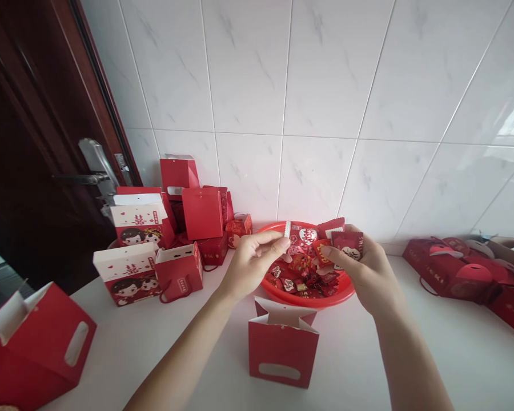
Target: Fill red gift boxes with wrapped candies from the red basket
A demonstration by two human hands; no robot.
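Observation:
Above a red plastic basket of wrapped candies, both my hands are raised. My left hand pinches the white edge of a red-and-white candy packet between thumb and fingers. In my right hand are several red candy packets, fanned out and pressed under the thumb. Closer to me, an open-topped red gift box stands upright on the white table, with an oval window low on its front.
Several red gift boxes are stacked at the back left by the wall. Boxes with cartoon couples stand beside them. A larger red box is at the near left. More red boxes lie at right. A dark door borders the left.

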